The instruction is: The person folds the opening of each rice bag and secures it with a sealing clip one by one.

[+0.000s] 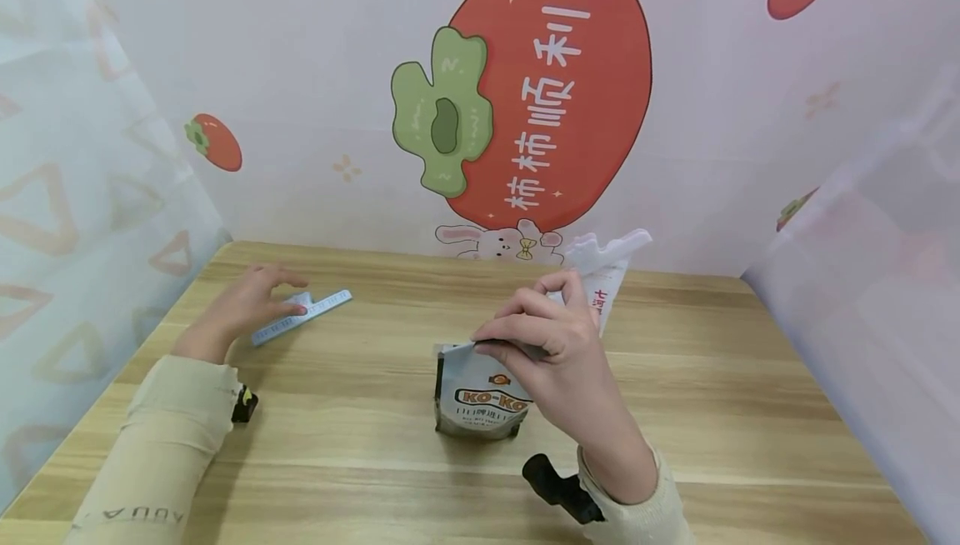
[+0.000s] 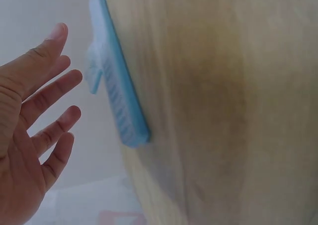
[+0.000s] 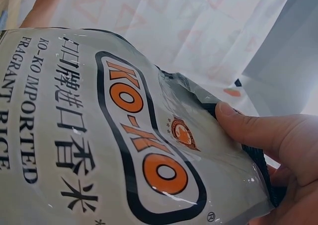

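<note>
My right hand (image 1: 551, 345) pinches the top edge of a KO-KO rice bag (image 1: 480, 399), which stands upright on the table. In the right wrist view the thumb presses on the dark upper edge of the rice bag (image 3: 109, 135), and the other fingers are partly hidden behind it. At the left, a light blue bag sealing clip (image 1: 330, 305) lies on the table with a small raised handle. My left hand (image 1: 251, 303) hovers by this clip, fingers spread and loosely bent. The left wrist view shows a gap between the fingers and the clip (image 2: 119, 91).
Behind my right hand stands a white bag (image 1: 611, 291) with red lettering and a white clip (image 1: 607, 252) across its top. The wooden table (image 1: 360, 428) meets a printed backdrop (image 1: 330, 95) at the back, with pale sheets along both sides.
</note>
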`<action>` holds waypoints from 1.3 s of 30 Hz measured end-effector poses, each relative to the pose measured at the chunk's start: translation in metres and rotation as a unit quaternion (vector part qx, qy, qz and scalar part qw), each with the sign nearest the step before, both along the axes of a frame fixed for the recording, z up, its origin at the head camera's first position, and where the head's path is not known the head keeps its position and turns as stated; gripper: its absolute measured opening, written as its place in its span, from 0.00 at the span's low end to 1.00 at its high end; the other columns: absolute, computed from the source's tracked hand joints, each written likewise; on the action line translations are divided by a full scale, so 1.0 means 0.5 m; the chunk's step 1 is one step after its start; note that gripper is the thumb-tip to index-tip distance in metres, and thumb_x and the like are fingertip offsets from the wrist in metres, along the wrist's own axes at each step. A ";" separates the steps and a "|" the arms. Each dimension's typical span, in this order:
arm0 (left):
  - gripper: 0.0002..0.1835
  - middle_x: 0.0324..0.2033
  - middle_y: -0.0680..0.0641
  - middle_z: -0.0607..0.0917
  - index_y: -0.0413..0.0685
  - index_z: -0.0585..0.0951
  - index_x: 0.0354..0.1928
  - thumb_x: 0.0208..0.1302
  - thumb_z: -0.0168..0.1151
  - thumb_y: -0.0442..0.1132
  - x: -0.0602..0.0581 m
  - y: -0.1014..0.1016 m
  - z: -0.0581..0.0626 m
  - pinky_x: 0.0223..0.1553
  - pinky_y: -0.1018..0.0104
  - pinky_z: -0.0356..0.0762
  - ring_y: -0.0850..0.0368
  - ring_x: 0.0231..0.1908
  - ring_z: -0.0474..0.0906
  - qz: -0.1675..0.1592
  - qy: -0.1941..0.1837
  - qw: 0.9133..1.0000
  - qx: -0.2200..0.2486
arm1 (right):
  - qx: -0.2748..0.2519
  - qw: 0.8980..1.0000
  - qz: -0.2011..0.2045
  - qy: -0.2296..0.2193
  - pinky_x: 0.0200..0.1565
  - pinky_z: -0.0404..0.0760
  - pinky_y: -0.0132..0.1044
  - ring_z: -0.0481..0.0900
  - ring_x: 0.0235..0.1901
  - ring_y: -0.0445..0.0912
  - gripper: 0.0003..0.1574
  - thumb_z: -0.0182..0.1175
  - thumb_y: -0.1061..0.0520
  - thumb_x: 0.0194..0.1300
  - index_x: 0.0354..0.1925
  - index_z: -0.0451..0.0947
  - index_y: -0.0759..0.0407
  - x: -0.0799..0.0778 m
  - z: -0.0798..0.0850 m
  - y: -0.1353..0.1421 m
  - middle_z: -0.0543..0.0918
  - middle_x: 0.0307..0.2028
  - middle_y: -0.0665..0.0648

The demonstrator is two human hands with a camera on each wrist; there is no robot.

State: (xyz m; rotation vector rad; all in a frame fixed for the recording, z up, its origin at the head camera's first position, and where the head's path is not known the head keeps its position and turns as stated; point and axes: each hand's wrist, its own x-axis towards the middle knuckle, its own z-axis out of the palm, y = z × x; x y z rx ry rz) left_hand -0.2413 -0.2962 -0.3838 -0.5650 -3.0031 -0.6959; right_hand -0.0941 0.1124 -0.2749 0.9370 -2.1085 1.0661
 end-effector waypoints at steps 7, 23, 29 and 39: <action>0.23 0.51 0.30 0.83 0.32 0.81 0.54 0.58 0.71 0.35 -0.012 -0.011 -0.024 0.56 0.35 0.71 0.30 0.55 0.77 -0.012 0.007 1.000 0.006 | 0.000 1.000 0.002 -0.003 0.48 0.62 0.46 0.64 0.47 0.47 0.09 0.76 0.64 0.49 0.29 0.88 0.51 0.000 -0.002 0.001 0.83 0.28 0.45; 0.16 0.46 0.29 0.82 0.33 0.78 0.44 0.60 0.69 0.36 -0.010 -0.014 -0.020 0.49 0.39 0.73 0.36 0.46 0.78 0.025 -0.034 0.999 0.018 | 0.003 1.000 -0.002 -0.008 0.45 0.64 0.46 0.64 0.46 0.47 0.12 0.76 0.66 0.48 0.29 0.88 0.50 0.001 -0.002 0.002 0.82 0.28 0.44; 0.21 0.45 0.29 0.81 0.31 0.75 0.51 0.62 0.68 0.37 -0.013 -0.006 -0.017 0.49 0.40 0.74 0.36 0.45 0.79 0.027 -0.049 0.998 0.026 | 0.002 1.000 0.005 -0.006 0.47 0.63 0.44 0.64 0.47 0.47 0.10 0.76 0.65 0.49 0.29 0.88 0.50 0.001 0.000 0.002 0.83 0.28 0.45; 0.21 0.40 0.36 0.84 0.30 0.80 0.52 0.61 0.69 0.36 -0.013 0.004 -0.034 0.42 0.56 0.75 0.46 0.41 0.78 0.001 -0.039 0.997 0.060 | 0.002 1.000 0.011 -0.008 0.48 0.62 0.42 0.63 0.47 0.46 0.10 0.76 0.64 0.50 0.30 0.88 0.50 -0.001 -0.002 0.004 0.82 0.29 0.44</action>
